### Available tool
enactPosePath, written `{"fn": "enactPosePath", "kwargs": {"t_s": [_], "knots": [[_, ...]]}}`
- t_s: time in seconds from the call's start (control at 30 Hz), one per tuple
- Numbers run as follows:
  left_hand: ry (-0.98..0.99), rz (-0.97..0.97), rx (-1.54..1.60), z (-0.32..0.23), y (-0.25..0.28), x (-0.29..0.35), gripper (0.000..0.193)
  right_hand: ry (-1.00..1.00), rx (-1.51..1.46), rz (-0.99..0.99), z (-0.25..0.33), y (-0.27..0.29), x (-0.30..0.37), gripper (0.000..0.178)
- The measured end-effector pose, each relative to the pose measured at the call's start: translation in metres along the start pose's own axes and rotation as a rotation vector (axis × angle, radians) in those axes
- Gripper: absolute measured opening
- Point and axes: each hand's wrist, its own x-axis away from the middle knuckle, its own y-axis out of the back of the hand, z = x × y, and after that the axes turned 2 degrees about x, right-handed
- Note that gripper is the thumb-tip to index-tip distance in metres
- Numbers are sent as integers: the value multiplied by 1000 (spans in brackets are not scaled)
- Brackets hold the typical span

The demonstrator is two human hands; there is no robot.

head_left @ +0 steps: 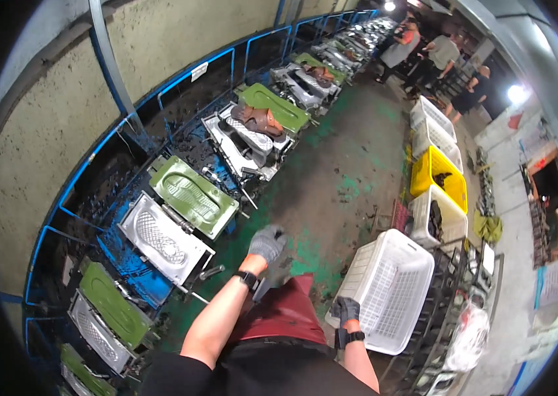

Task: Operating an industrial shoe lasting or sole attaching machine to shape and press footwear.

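My left hand (267, 243), in a grey glove, is held out over the walkway beside the row of shoe moulds. Its fingers are curled, with nothing visible in them. The nearest mould lies opened, with a green lid (194, 197) and a silver sole-shaped half (164, 241); a handle (211, 272) sticks out from its side. My right hand (345, 310), also gloved, is low at the near left side of a white plastic basket (417, 264). Whether its fingers touch or grip the basket, I cannot tell. A dark red apron (279, 310) hangs at my front.
More opened moulds run along the left, one with brown boot uppers (257, 120) on it. A blue railing (160, 99) stands behind them. On the right are a yellow basket (434, 178), further white baskets (432, 132) and a dark rack (440, 290). Several people stand far ahead.
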Motion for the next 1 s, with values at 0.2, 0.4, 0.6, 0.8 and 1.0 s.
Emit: {"fn": "enactPosePath", "kwargs": {"t_s": [0.2, 0.4, 0.6, 0.8, 1.0], "knots": [[-109, -444, -54, -21, 30, -234, 42, 457, 626, 231, 205, -126, -190, 17], [30, -325, -483, -7, 55, -425, 46, 660, 1017, 655, 383, -268, -350, 29], [140, -236, -469, -26, 60, -444, 14, 1002, 873, 606, 503, -419, -437, 64], [315, -540, -531, -16, 51, -428, 12, 1360, 1486, 912, 530, -477, -432, 33], [301, -1149, 840, 115, 71, -410, 89, 1757, 1328, 1033, 579, -492, -364, 27]]}}
